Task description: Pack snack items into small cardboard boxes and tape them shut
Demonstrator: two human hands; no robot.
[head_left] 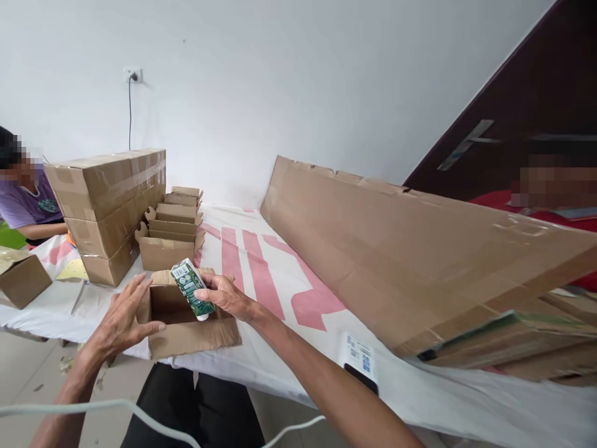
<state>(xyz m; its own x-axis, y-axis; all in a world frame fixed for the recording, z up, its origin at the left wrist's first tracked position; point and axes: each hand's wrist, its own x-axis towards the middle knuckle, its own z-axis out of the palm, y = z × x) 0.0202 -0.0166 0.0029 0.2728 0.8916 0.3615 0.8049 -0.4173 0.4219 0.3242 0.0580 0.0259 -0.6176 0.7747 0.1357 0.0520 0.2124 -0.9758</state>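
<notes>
A small open cardboard box (196,339) sits at the table's near edge. My left hand (122,317) grips its left wall, thumb over the front rim, fingers spread along the side. My right hand (224,295) holds a green and white tube (192,289) tilted, cap end down, into the box opening.
A row of folded small boxes (171,225) stands behind the open box, beside stacked sealed cartons (108,208). A long flat cardboard sheet (420,249) covers the right of the white and pink table cover (280,292). A phone (358,361) lies near the edge. A person in purple (28,199) sits at far left; another person in red (550,205) at right.
</notes>
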